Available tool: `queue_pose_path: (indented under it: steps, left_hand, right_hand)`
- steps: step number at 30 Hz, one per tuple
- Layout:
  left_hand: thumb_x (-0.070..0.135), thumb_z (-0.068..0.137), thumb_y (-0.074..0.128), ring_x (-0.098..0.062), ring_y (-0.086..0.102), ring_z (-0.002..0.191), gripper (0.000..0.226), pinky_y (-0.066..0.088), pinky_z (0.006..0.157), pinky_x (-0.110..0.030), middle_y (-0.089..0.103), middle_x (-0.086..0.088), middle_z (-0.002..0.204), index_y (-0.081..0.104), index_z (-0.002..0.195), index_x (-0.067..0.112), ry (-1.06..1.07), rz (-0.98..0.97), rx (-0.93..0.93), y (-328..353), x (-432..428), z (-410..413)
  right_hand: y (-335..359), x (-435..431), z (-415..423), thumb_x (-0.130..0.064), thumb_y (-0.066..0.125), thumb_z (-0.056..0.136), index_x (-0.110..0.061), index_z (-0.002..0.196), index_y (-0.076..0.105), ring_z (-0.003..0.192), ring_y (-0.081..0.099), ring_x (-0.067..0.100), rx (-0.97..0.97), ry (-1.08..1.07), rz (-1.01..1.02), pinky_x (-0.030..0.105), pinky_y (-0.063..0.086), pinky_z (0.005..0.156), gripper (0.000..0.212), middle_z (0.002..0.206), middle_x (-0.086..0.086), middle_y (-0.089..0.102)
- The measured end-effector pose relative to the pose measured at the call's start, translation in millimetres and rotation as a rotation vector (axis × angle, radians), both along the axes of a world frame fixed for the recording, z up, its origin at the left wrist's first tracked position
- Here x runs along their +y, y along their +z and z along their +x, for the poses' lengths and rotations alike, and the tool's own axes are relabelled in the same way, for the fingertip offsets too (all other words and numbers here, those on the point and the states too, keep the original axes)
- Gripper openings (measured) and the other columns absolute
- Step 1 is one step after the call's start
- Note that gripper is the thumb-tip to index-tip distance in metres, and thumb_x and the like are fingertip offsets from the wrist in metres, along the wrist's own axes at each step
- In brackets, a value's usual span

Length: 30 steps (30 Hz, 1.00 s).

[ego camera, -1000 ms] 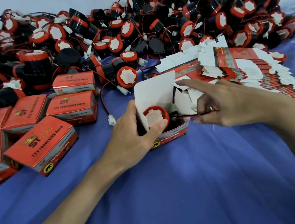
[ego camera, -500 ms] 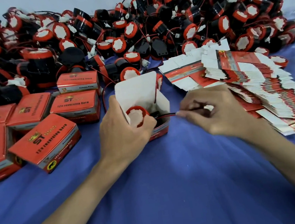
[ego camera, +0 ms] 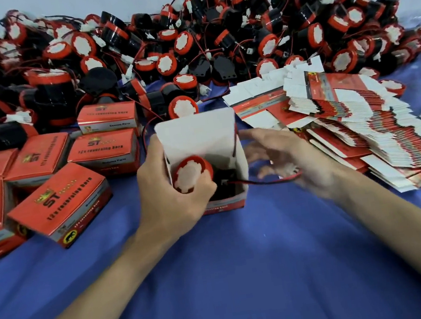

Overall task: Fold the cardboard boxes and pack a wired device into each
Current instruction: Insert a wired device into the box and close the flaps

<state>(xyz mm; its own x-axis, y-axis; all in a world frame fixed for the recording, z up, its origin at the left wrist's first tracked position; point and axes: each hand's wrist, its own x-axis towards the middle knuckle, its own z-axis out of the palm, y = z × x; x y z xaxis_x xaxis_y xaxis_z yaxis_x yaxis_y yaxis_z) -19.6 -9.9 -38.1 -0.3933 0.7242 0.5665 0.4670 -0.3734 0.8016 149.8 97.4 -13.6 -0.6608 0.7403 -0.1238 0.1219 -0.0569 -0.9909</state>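
Fingers (ego camera: pixel 262 149) of blurred right hand (ego camera: pixel 293 158) hide the wire's (ego camera: pixel 261 181) end.

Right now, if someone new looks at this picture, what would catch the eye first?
First the huge heap of red-and-black wired horns across the back of the blue cloth. Then, at centre, the left hand pressing one horn into an open box, the right hand handling its wire.

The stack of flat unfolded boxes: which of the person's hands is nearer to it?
Right. The right hand lies just beside the stack of flat unfolded boxes; the left hand is beyond the open box.
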Motion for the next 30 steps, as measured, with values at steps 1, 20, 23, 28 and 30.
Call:
queue_pose_path:
  steps: [1, 20, 23, 28, 30]
  left_hand:
    - [0.034, 0.069, 0.056, -0.019, 0.063, 0.089, 0.059, 0.053, 0.075, -0.035, 0.063, -0.004, 0.098, 0.050, 0.113, -0.004, -0.003, -0.020, 0.056, 0, -1, 1]
    - [0.051, 0.055, 0.053, -0.020, 0.060, 0.091, 0.062, 0.052, 0.076, -0.048, 0.059, 0.011, 0.094, 0.043, 0.107, 0.018, 0.191, -0.253, -0.021, 5, 2, 0]
    - [0.036, 0.064, 0.062, -0.010, 0.058, 0.092, 0.048, 0.051, 0.083, -0.044, 0.058, 0.016, 0.097, 0.043, 0.106, 0.024, 0.189, -0.251, -0.124, 2, 6, -4]
    - [0.030, 0.069, 0.067, -0.006, 0.056, 0.104, 0.051, 0.049, 0.089, -0.029, 0.056, 0.016, 0.107, 0.043, 0.113, 0.025, 0.084, -0.225, -0.157, -1, 7, -5]
    - [0.030, 0.070, 0.069, -0.004, 0.057, 0.104, 0.050, 0.048, 0.088, -0.025, 0.056, 0.017, 0.107, 0.043, 0.112, 0.027, 0.023, -0.234, -0.161, -1, 7, -5]
  right_hand:
    - [-4, -1, -1, -0.030, 0.052, 0.087, -0.006, 0.123, 0.061, 0.091, 0.065, 0.014, 0.044, 0.020, 0.003, 0.023, 0.049, 0.074, 0.044, 0.101, 0.007, 0.072]
    - [12, 3, 3, -0.038, 0.042, 0.096, -0.008, 0.107, 0.061, 0.068, 0.066, 0.013, -0.133, -0.066, 0.349, 0.023, 0.047, 0.054, 0.038, 0.101, 0.006, 0.070]
    - [8, -6, 15, -0.041, 0.049, 0.087, -0.005, 0.084, 0.066, 0.042, 0.053, 0.014, -0.233, 0.214, 0.420, 0.021, 0.039, 0.044, 0.040, 0.058, 0.004, 0.062]
    - [18, -1, 17, -0.009, 0.054, 0.084, -0.010, 0.083, 0.065, 0.037, 0.040, 0.005, 0.302, 0.064, 0.211, 0.012, 0.031, 0.038, 0.011, 0.047, -0.003, 0.052]
    - [19, -2, 14, -0.004, 0.061, 0.082, -0.015, 0.079, 0.071, 0.051, 0.056, 0.009, 0.530, 0.053, 0.075, 0.014, 0.044, 0.049, 0.015, 0.062, 0.001, 0.064]
